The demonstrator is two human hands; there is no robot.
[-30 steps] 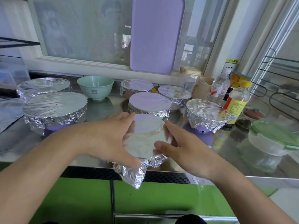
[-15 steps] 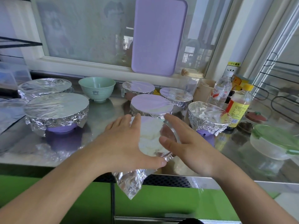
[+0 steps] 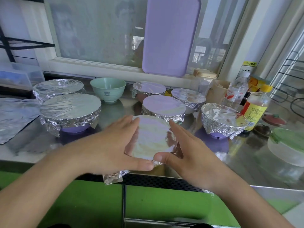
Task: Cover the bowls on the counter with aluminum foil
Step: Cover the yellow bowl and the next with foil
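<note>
A small foil-covered bowl (image 3: pixel 151 139) stands at the counter's front edge. My left hand (image 3: pixel 113 145) presses the foil against its left side and my right hand (image 3: pixel 187 153) presses its right side. The fingers lie straight along the sides, and both thumbs meet at the near rim. A crumpled foil flap (image 3: pixel 113 176) hangs below my left hand over the counter edge. Several other bowls wear foil: two large ones at left (image 3: pixel 70 109) (image 3: pixel 58 88), others behind (image 3: pixel 163 106) and at right (image 3: pixel 222 117). One pale green bowl (image 3: pixel 107 88) at the back stands uncovered.
A loose foil sheet (image 3: pixel 14 116) lies at far left. Bottles (image 3: pixel 255 107) and a glass container with a green lid (image 3: pixel 287 143) crowd the right side. A purple board (image 3: pixel 171 35) leans on the window. The steel counter (image 3: pixel 115 111) ends just below my hands.
My hands slid from pinching the near foil edge to cupping the bowl's sides. The hanging foil flap at the front got pushed down and under my left hand.
</note>
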